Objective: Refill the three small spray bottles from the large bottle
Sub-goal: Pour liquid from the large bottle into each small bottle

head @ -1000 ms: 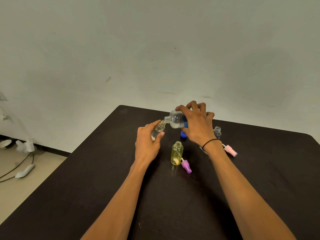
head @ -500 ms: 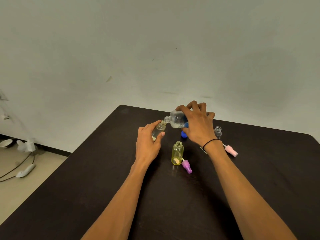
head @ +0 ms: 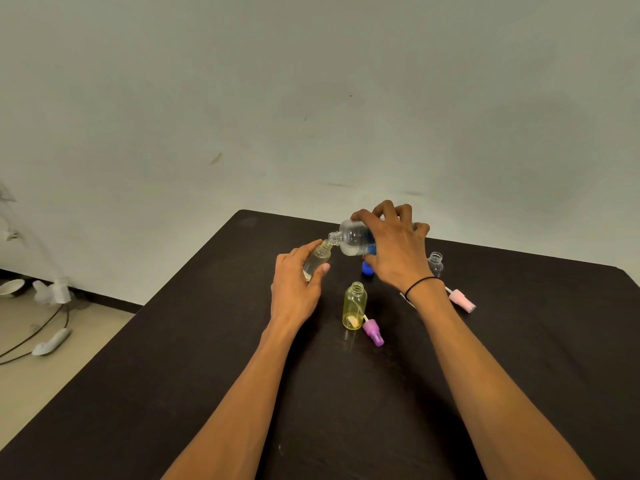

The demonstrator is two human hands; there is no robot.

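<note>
My right hand (head: 394, 251) grips the large clear bottle (head: 353, 237), tipped on its side with its open neck at the mouth of a small clear spray bottle (head: 317, 259). My left hand (head: 294, 282) holds that small bottle, which is tilted and has liquid in it. A yellow small bottle (head: 354, 305) stands open in front of my hands, its purple spray cap (head: 373, 332) lying beside it. Another small clear bottle (head: 435, 263) stands open behind my right wrist. A pink spray cap (head: 462, 300) lies to its right.
A blue cap (head: 366, 268) lies under my right hand on the dark table (head: 207, 341). The table's left edge drops to a floor with cables and white objects (head: 52, 341). A pale wall stands behind the table.
Both hands stay almost still. The large bottle remains tipped against the small clear bottle.
</note>
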